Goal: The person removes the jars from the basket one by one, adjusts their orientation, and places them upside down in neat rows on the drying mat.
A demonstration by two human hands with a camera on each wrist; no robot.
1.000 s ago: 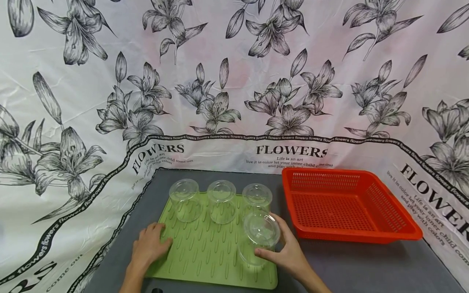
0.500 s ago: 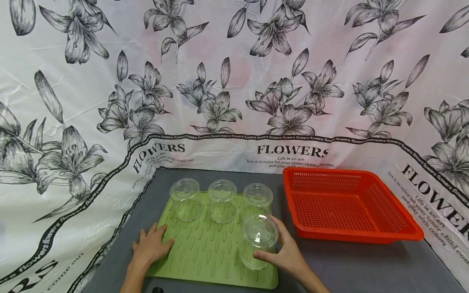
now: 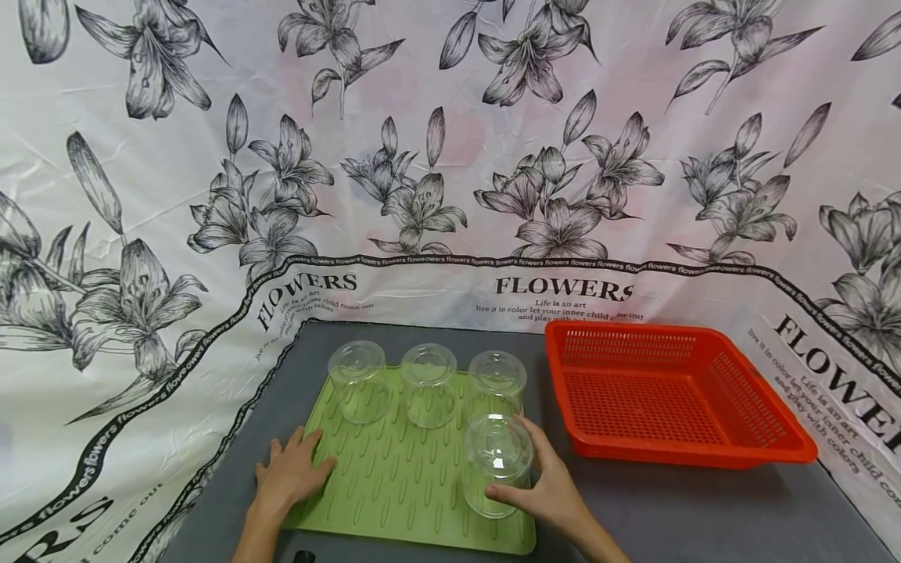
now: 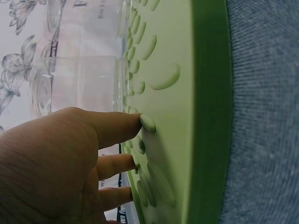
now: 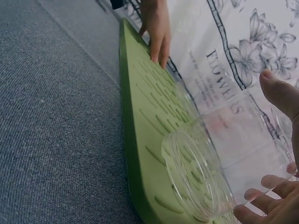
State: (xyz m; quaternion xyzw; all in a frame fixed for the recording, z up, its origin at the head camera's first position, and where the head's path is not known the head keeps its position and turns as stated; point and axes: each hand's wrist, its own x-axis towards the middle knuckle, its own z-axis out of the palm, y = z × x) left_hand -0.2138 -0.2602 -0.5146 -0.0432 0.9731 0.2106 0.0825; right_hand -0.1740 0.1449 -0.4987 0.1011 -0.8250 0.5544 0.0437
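A green ridged mat lies on the grey table. Along its far edge stand three clear plastic jars: a left jar, a middle jar and a right jar. My right hand holds another clear plastic jar at the mat's right side, thumb in front and fingers around the far side. In the right wrist view this jar's ringed rim faces down at the mat. My left hand rests on the mat's left edge; the left wrist view shows its fingertips touching the surface.
A red perforated plastic basket sits at the right of the table. Behind everything hangs a white flower-printed cloth. A small dark object shows at the front edge.
Within the last second, my right hand's jar has come down slightly and now stands more upright on the mat. My left hand's fingers have spread a little at the mat's edge.
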